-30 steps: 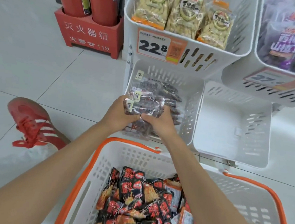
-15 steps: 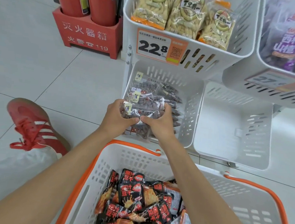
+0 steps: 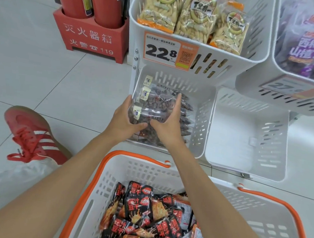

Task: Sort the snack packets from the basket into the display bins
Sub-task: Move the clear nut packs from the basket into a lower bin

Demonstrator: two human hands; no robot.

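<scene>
clear packets (image 3: 153, 104) of dark snacks

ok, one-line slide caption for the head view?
Left hand and right hand grip clear snack packets in the lower-left display bin, beyond the orange-rimmed basket of red-black packets.

You're in a shop: beyond your fingers (image 3: 176, 109) stand white slotted plastic display bins (image 3: 230, 65) of bagged snacks (image 3: 198, 15) bearing an orange-and-white price tag (image 3: 165, 52); short of them, an orange-rimmed white shopping basket (image 3: 148, 171)
</scene>
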